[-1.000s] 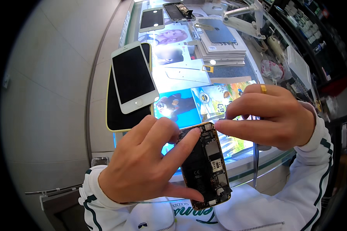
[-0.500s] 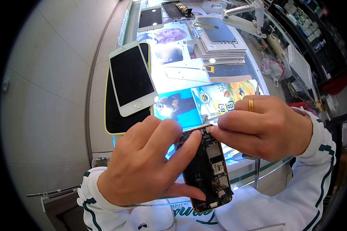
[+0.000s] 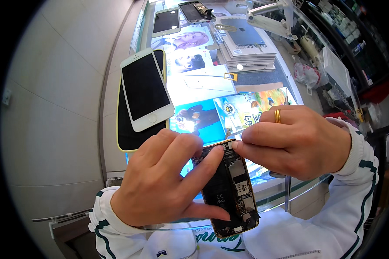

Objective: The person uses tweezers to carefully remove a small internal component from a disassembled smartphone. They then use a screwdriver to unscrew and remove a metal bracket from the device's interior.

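My left hand (image 3: 160,183) grips an opened smartphone body (image 3: 222,194) at the counter's near edge. Its battery, circuit board and metal shields lie bare. The index fingertip presses near the top end and the thumb lies across the lower battery. My right hand (image 3: 296,142) is closed, with thumb and index fingertips touching the phone's upper right corner; any tiny part between them is hidden. A slim pointed tool (image 3: 286,96) sticks up behind the right hand, seemingly tucked in its fingers; most of it is covered.
Left of my hands, a white phone screen (image 3: 146,90) rests on a dark phone with a yellow-green rim (image 3: 121,125). Farther back lie another white-framed screen (image 3: 166,22), an opened phone (image 3: 196,11), a stack of flat boxes (image 3: 248,60), a small yellow frame (image 3: 231,77) and a white jointed arm (image 3: 272,19).
The opened phone has shifted slightly left within the view, with both hands still on it. The right fingertips remain at its upper corner.
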`<state>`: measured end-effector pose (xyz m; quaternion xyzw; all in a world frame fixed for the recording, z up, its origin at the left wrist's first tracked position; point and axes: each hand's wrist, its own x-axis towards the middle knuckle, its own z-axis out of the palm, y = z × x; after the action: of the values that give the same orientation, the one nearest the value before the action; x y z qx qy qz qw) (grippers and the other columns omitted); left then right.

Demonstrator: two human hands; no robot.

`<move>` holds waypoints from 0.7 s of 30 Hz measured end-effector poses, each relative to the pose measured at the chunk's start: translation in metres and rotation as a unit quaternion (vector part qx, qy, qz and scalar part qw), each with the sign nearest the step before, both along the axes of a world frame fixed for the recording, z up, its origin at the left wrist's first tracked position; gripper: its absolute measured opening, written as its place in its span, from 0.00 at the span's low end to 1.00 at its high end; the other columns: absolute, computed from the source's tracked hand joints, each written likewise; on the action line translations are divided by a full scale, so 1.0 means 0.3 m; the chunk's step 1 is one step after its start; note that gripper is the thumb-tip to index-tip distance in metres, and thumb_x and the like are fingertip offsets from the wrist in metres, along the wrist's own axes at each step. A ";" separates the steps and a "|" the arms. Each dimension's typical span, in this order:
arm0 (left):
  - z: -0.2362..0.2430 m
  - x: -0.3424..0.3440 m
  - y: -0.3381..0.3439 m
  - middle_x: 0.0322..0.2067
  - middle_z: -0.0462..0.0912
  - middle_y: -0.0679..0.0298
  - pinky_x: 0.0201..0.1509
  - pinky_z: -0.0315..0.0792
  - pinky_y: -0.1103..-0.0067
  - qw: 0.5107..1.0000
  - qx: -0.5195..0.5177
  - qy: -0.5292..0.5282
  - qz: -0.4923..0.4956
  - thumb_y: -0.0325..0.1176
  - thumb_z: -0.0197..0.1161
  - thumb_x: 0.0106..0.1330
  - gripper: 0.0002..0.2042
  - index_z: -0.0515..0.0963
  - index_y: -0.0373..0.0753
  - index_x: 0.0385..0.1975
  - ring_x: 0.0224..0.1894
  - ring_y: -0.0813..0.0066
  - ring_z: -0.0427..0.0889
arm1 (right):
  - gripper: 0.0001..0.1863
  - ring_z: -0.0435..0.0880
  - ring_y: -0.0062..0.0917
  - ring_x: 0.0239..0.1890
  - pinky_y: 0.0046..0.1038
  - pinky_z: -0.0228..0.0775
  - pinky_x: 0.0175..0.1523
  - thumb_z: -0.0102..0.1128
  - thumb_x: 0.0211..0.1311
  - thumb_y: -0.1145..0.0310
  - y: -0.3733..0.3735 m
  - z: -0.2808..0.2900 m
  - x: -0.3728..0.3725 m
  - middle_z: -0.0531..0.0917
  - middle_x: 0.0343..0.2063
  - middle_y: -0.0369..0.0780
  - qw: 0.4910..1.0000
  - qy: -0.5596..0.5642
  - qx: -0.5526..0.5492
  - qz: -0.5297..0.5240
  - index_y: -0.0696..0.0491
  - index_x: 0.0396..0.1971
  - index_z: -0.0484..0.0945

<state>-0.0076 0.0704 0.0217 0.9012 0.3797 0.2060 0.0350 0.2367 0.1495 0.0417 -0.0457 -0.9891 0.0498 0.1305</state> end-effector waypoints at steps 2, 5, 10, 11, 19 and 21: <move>-0.001 0.000 0.003 0.33 0.68 0.62 0.33 0.67 0.73 1.000 -0.001 -0.001 -0.002 0.68 0.65 0.40 0.40 0.81 0.38 0.45 0.33 0.66 0.69 | 0.18 0.78 0.26 0.26 0.25 0.74 0.30 0.64 0.41 0.74 0.004 -0.008 -0.001 0.77 0.31 0.40 1.000 0.014 0.001 0.006 0.63 0.37 0.81; 0.008 0.001 0.010 0.34 0.69 0.61 0.33 0.68 0.73 1.000 -0.004 0.009 -0.008 0.67 0.65 0.41 0.39 0.81 0.39 0.45 0.33 0.66 0.70 | 0.18 0.78 0.26 0.26 0.24 0.74 0.30 0.64 0.41 0.74 0.003 -0.013 -0.001 0.76 0.31 0.40 1.000 0.016 0.003 0.004 0.64 0.37 0.82; 0.002 -0.002 0.009 0.35 0.70 0.61 0.34 0.68 0.73 1.000 0.003 0.001 -0.007 0.67 0.65 0.42 0.38 0.81 0.39 0.45 0.33 0.66 0.71 | 0.17 0.79 0.26 0.26 0.25 0.74 0.29 0.64 0.42 0.74 -0.002 -0.012 -0.003 0.76 0.30 0.40 1.000 0.014 0.000 0.001 0.64 0.36 0.82; 0.001 -0.003 0.010 0.35 0.71 0.60 0.34 0.69 0.73 1.000 0.005 -0.003 -0.007 0.67 0.65 0.42 0.38 0.81 0.39 0.44 0.33 0.65 0.71 | 0.17 0.79 0.26 0.26 0.25 0.74 0.30 0.64 0.42 0.74 0.000 -0.013 -0.003 0.76 0.30 0.40 1.000 0.016 0.003 0.004 0.64 0.36 0.82; -0.004 -0.002 0.014 0.39 0.73 0.58 0.37 0.70 0.72 1.000 0.027 -0.011 0.000 0.65 0.66 0.44 0.35 0.83 0.41 0.43 0.35 0.64 0.72 | 0.18 0.79 0.28 0.28 0.26 0.75 0.31 0.64 0.43 0.74 0.006 -0.014 0.002 0.76 0.32 0.40 1.000 0.016 0.004 0.013 0.63 0.38 0.81; 0.001 -0.002 0.017 0.39 0.73 0.57 0.38 0.71 0.71 1.000 0.027 0.001 -0.003 0.65 0.66 0.43 0.34 0.83 0.41 0.43 0.37 0.63 0.73 | 0.19 0.79 0.28 0.28 0.27 0.75 0.31 0.64 0.44 0.74 0.005 -0.011 0.004 0.76 0.32 0.40 1.000 0.013 -0.005 0.010 0.63 0.39 0.81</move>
<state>-0.0082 0.0754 0.0219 0.9030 0.3716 0.2156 0.0105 0.2378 0.1511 0.0383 -0.0355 -0.9875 0.0569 0.1428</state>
